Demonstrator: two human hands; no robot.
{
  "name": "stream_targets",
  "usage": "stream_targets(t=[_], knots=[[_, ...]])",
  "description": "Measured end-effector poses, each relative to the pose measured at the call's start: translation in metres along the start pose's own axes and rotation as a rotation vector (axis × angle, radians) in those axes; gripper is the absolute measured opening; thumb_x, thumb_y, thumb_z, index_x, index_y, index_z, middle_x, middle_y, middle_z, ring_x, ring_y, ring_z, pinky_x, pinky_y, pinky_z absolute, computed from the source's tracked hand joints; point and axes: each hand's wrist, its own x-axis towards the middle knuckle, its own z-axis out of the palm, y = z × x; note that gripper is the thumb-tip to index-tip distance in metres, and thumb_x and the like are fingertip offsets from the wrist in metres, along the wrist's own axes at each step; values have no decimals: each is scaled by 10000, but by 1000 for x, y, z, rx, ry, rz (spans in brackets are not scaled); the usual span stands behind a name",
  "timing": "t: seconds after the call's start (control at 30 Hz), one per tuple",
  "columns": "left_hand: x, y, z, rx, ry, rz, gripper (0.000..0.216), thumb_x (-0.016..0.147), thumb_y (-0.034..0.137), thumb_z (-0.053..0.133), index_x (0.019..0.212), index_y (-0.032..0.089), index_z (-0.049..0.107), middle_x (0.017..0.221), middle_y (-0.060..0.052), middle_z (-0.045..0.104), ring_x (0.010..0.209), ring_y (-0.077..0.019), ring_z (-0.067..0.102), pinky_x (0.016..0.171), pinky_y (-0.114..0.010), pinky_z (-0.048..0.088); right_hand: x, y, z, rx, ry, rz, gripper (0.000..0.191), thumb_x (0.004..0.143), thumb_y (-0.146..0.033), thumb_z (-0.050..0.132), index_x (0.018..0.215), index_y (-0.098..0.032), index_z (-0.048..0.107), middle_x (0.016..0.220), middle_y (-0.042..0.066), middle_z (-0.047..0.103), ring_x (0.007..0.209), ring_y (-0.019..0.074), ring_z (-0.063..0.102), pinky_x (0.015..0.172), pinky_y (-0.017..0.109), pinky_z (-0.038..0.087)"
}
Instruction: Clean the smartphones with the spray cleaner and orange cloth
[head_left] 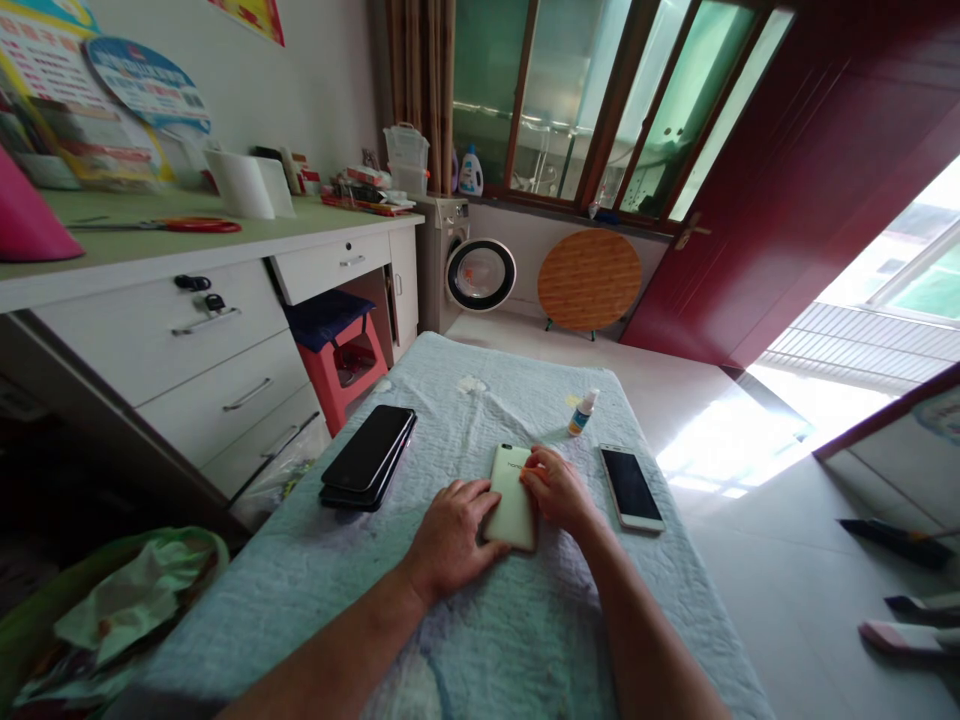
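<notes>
A pale gold phone (pixel 511 490) lies back-up in the middle of a light blue cloth (pixel 480 620) covering a table. My left hand (pixel 450 535) rests curled against the phone's left edge, fingers holding it. My right hand (pixel 553 490) presses on the phone's right edge with its fingers together. A second phone with a white frame and dark screen (pixel 631 488) lies face-up just right of my right hand. A small spray bottle (pixel 582 413) stands beyond the phones. Two stacked black phones (pixel 369 455) lie to the left.
A white desk with drawers (pixel 202 340) runs along the left, red scissors (pixel 191 225) on top. A red stool (pixel 341 350) stands under it. A green bag of rubbish (pixel 127 600) sits at lower left. A washing machine (pixel 469 265) and a round board (pixel 589 280) stand by the far wall.
</notes>
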Motion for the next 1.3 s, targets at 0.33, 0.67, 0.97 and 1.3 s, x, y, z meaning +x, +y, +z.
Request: stream_targets(t=[0.33, 0.67, 0.97, 1.3], knots=[[0, -2, -2, -7, -18, 14, 496, 704, 404, 771, 1139, 201, 646, 1312, -94, 592, 1122, -308, 544, 983, -456, 424, -4, -3, 2, -53, 63, 29, 98, 845, -233, 548, 861, -213, 643, 897, 24, 556, 780, 146, 552, 742, 263, 426], [-1, 10, -9, -27, -51, 113, 250, 841, 394, 659, 1019, 218, 662, 1044, -42, 678, 980, -258, 557, 873, -381, 431, -17, -29, -3, 9, -153, -118, 155, 814, -151, 537, 838, -216, 676, 868, 19, 614, 773, 131, 580, 722, 233, 412], [-1, 7, -2, 31, -34, 114, 189, 797, 323, 704, 947, 223, 648, 1042, -56, 677, 1016, -267, 559, 909, -418, 418, 2, -2, 7, -83, 196, 31, 92, 855, -275, 498, 815, -212, 554, 814, 5, 556, 726, 155, 525, 660, 258, 373], [-1, 10, -6, 15, -41, 109, 185, 801, 300, 696, 956, 212, 647, 1025, -49, 676, 1007, -262, 567, 901, -404, 430, 1, -19, 7, -23, 63, -28, 132, 877, -236, 522, 847, -216, 649, 872, 25, 622, 805, 153, 573, 770, 254, 421]])
